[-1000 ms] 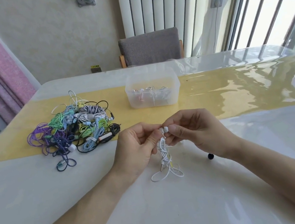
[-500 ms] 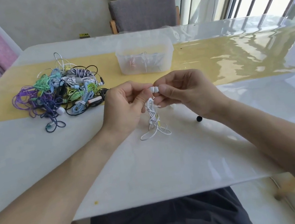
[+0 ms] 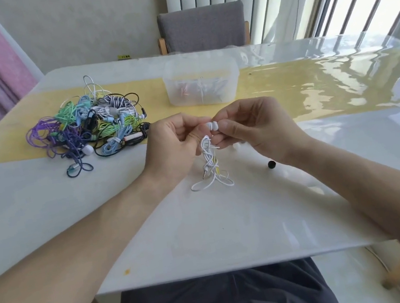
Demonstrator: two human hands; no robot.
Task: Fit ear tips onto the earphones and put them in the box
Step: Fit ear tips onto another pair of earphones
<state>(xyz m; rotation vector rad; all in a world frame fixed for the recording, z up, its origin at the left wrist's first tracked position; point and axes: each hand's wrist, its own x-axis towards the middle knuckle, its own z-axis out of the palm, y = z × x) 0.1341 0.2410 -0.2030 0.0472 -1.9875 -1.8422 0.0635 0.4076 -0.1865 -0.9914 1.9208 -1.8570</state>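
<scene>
1. Both hands sit together above the table, same as a second ago. The left hand (image 3: 173,142) has its fingers curled round the white earphones (image 3: 208,160), pinching up by the bud end. The right hand (image 3: 253,126) pinches a white ear tip (image 3: 211,125) right against that bud.
2. What's changed: honestly not much in the hands. The view has dipped and come back a bit, but the tip and bud are pressed a touch closer now than a second back. I'd say the tip is just being seated, though I can't tell if it's fully on.
3. The cable dangles down, its loops and plug resting on the table (image 3: 232,225).
4. A small black ear tip (image 3: 271,164) lies just by the right wrist, unmoved.
5. Further out, the clear box (image 3: 202,83) holds some finished pairs, and the tangled pile of earphones (image 3: 88,125) waits on the left.
6. So this pair probably isn't ready for the box yet.
</scene>
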